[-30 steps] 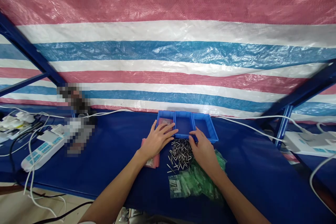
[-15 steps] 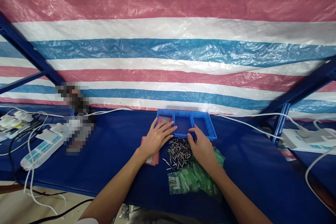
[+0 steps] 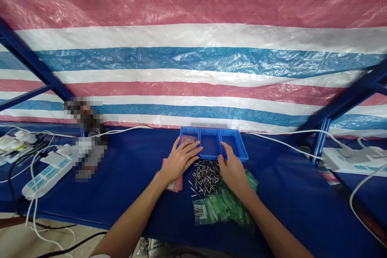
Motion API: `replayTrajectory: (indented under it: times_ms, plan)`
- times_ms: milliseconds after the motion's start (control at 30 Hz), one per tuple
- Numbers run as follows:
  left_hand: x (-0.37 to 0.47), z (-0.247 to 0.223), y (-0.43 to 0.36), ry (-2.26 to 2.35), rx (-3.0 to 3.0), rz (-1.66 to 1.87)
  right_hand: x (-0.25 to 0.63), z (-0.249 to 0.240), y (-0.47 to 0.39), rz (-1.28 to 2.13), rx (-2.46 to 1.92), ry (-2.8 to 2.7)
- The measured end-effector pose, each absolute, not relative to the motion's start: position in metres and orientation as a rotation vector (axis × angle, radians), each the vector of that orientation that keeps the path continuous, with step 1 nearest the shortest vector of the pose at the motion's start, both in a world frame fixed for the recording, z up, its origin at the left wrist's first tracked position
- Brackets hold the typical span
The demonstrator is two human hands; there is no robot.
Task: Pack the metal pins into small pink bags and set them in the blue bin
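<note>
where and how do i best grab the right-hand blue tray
I'd pinch the right-hand blue tray by its right wall, coming from above right, fingers inside, thumb outside. The top is open and that wall stands free, while the left side adjoins the middle tray and the right hand is at the near left corner.

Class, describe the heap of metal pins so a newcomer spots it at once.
On the blue table, find the row of three blue trays. Just in front of the middle tray lies the heap of metal pins: loose, dark and silver, unlike the green packets and pink packets near it.
</note>
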State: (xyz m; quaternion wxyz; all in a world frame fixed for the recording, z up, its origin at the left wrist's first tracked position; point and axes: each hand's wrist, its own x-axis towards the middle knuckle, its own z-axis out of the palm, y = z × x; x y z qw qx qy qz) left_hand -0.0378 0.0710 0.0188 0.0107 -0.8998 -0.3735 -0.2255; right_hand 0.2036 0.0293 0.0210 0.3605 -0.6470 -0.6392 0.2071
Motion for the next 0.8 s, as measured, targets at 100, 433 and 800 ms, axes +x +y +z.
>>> replayTrajectory:
  times_ms: [100,433,800]
  plan:
    - [-0.038,0.021,0.071,-1.185,-2.813,-0.682,0.203,0.022,0.031,0.55,-1.664,-1.643]
    - [-0.037,0.023,0.069,-1.189,-2.816,-0.693,0.202,0.025,0.032,0.543,-1.677,-1.647]
    - [-0.057,0.057,0.042,-1.273,-2.83,-0.827,0.2,0.017,0.031,0.467,-1.628,-1.618]
